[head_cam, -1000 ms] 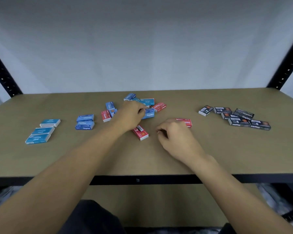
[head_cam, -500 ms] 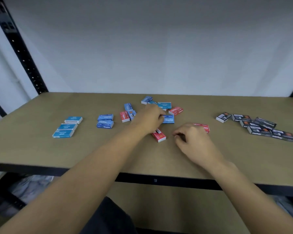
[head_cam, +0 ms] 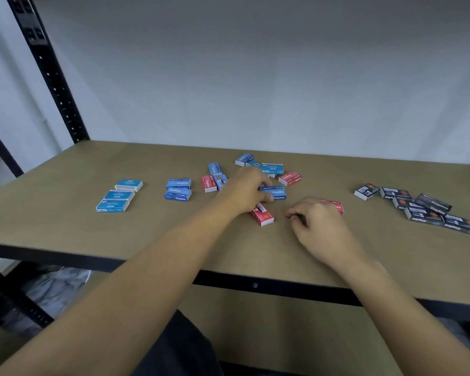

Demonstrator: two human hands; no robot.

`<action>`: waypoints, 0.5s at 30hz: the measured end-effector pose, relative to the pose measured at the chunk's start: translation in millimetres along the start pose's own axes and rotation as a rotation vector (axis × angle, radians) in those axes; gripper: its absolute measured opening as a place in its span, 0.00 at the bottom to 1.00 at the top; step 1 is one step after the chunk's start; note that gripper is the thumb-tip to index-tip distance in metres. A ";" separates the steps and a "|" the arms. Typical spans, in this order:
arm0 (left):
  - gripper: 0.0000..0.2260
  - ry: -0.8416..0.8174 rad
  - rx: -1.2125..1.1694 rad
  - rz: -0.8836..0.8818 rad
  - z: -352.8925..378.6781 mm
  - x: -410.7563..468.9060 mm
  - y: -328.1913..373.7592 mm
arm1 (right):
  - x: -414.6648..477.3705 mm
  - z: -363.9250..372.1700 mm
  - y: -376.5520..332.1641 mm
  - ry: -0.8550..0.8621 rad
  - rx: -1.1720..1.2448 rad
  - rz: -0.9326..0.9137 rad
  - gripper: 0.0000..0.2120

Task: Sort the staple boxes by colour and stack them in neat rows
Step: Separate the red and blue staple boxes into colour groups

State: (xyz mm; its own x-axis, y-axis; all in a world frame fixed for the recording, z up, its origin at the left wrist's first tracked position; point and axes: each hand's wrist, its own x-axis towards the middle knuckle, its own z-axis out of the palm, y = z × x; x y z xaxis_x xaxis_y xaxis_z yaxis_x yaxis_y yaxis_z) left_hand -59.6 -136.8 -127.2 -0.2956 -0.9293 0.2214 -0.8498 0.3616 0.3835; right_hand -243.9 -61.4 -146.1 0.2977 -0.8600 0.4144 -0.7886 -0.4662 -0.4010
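Over on the left of the desk point(head_cam: 65, 221), the light blue boxes point(head_cam: 119, 197) are lined up in their own little row, and just to the right of them the dark blue boxes point(head_cam: 178, 191) have a spot too. Way off on the right side the black boxes point(head_cam: 418, 208) are all gathered together, but that bunch looks kinda crooked to me, more a loose cluster than a neat row.

What's left is the middle pile point(head_cam: 272, 168), a jumble of dark blue, light blue and red. The left hand point(head_cam: 244, 192) is reaching into it, thumb and fingers pinching a dark blue box point(head_cam: 278, 193) at the near edge of the pile. A red box point(head_cam: 263, 216) lies just beside that hand on the near side. The right hand point(head_cam: 319, 222) rests on the desk with its fingers loosely curled and nothing in it that I can see. A second red box point(head_cam: 336, 206) sits right behind it, partly hidden, so I can't tell if they touch.

I'd call it roughly halfway: the reds have no spot of their own yet, and I don't see any proper stacking or squaring up.
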 end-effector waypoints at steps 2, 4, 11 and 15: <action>0.07 0.017 -0.024 0.005 1.0 -2.3 -2.4 | 0.3 -0.5 -0.1 -0.008 -0.004 0.006 0.13; 0.11 0.036 -0.025 0.007 0.1 -6.6 -4.0 | 0.6 -1.2 -0.9 -0.017 -0.007 0.016 0.15; 0.16 0.141 -0.063 -0.035 -31.8 -35.5 -24.6 | 8.0 -1.8 -27.3 0.017 0.049 0.025 0.16; 0.16 0.155 -0.053 -0.100 -56.5 -63.8 -48.7 | 16.9 5.2 -55.5 0.016 0.092 -0.020 0.14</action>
State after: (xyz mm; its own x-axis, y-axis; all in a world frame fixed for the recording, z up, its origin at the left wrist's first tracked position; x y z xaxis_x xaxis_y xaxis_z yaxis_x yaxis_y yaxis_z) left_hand 25.2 -91.0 -109.4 -0.1370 -0.9397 0.3135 -0.8460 0.2756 0.4564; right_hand -192.3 -51.2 -121.1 0.3037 -0.8475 0.4354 -0.7299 -0.5007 -0.4654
